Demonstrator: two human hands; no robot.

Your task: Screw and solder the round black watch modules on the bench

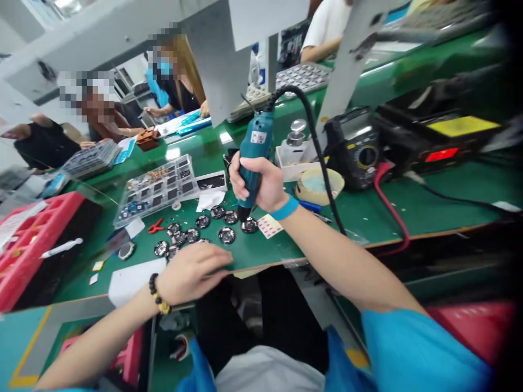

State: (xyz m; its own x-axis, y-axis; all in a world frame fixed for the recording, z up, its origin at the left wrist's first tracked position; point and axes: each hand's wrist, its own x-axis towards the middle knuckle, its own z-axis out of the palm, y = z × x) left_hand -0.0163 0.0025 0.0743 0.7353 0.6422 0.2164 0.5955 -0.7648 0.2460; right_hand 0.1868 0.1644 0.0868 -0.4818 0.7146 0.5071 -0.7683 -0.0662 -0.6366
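Observation:
My right hand (263, 182) is wrapped round a teal corded electric screwdriver (257, 136), held nearly upright. Its dark tip points down at a round black part (249, 225) at the right end of a group of similar discs. My left hand (196, 272) rests low at the table's front edge, palm down with fingers stretched out, and nothing shows in it. Just beyond it lie several more round black parts (192, 235). A sheet with red marks (269, 226) lies right of the screwdriver tip, and red clips (156, 226) lie left of the discs.
A clear compartment box (157, 188) stands at the back left, near a red foam tray (24, 234). At the right are a tape roll (319, 186), a pump bottle (297, 133), a multimeter (357, 149) and cables. Several people sit across the green table (220, 144).

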